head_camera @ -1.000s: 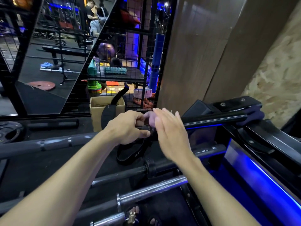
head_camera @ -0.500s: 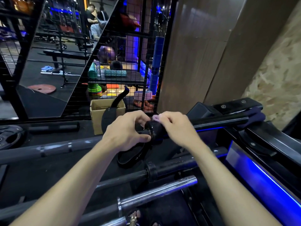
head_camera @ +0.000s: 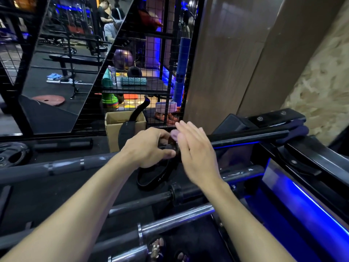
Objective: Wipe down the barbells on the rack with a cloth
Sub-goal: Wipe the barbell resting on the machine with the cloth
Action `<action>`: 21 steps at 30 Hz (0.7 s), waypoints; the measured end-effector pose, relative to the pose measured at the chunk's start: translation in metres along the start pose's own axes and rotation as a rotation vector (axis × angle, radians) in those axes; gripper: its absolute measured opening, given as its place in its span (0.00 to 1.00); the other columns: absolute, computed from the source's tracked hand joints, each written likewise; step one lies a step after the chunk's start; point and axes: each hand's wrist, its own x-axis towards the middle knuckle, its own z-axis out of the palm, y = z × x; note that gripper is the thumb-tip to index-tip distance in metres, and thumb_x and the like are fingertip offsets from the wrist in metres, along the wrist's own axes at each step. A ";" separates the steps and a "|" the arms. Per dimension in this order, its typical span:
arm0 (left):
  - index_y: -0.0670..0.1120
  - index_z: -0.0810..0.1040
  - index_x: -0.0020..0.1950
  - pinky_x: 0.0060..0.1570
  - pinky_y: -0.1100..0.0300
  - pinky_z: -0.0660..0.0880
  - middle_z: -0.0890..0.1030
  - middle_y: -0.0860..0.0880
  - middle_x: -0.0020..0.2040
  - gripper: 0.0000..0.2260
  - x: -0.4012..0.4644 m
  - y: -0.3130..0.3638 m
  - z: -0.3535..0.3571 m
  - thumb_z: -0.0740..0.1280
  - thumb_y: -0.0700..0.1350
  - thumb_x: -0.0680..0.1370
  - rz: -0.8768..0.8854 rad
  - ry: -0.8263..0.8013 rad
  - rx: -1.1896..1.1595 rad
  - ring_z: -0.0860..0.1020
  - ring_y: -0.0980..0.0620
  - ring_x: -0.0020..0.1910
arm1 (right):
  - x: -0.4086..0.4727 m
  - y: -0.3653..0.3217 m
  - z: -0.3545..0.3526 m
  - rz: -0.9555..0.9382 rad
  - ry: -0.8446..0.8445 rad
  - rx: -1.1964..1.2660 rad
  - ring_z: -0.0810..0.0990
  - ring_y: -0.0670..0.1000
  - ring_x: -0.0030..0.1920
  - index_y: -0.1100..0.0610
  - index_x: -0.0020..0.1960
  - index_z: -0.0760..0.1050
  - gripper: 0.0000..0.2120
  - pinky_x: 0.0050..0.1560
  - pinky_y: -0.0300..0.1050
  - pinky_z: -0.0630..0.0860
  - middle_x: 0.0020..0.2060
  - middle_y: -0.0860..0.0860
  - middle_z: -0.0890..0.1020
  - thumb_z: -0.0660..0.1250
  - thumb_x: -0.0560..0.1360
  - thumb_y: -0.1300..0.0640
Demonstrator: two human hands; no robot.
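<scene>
The left hand [head_camera: 149, 146] curls around the top bar [head_camera: 245, 136] on the rack [head_camera: 302, 159]. The right hand [head_camera: 196, 154] has flat, straight fingers side by side, pressing a small purple cloth [head_camera: 174, 133] against the bar's collar. Two more bars [head_camera: 188, 212] lie lower down.

Right hand [head_camera: 196, 154] — fingers uncurled again
</scene>
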 end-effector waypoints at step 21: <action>0.54 0.80 0.65 0.62 0.49 0.78 0.84 0.57 0.55 0.33 0.002 -0.001 0.000 0.75 0.62 0.61 0.024 -0.002 -0.076 0.82 0.56 0.58 | -0.079 -0.024 0.008 -0.092 0.039 -0.098 0.46 0.50 0.83 0.56 0.84 0.50 0.30 0.82 0.50 0.48 0.84 0.48 0.49 0.55 0.85 0.58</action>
